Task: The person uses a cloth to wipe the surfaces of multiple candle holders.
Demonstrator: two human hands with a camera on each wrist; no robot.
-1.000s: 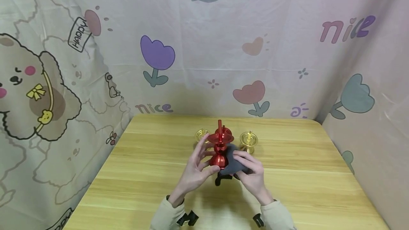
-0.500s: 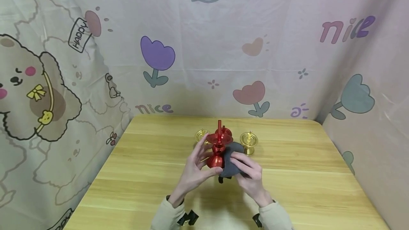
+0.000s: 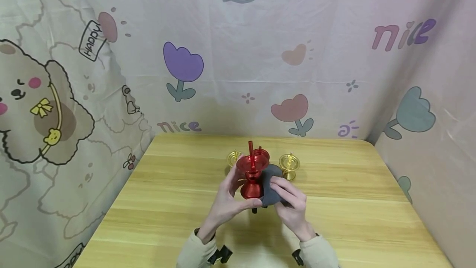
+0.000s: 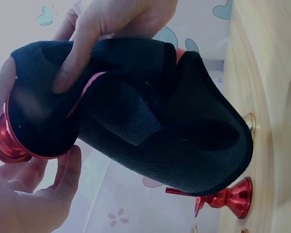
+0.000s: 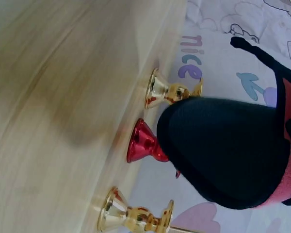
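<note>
My left hand holds a shiny red candlestick with a wide dish and a thin upright stem, raised over the table and tilted a little left. Its thumb lies along the base. My right hand pinches a folded dark grey cloth against the candlestick's right side. In the left wrist view the cloth has black edging and a bit of pink, and covers much of the candlestick base; the right thumb presses on it there. In the right wrist view the cloth hides both hands.
Behind the hands a second red candlestick stands on the wooden table. Gold candlesticks flank it, one at the left and one at the right. A printed curtain hangs behind the table.
The held candlestick has shifted slightly left, and its top now leans left with the dish turned more toward the head camera. The right hand and cloth have stayed against its right side.
</note>
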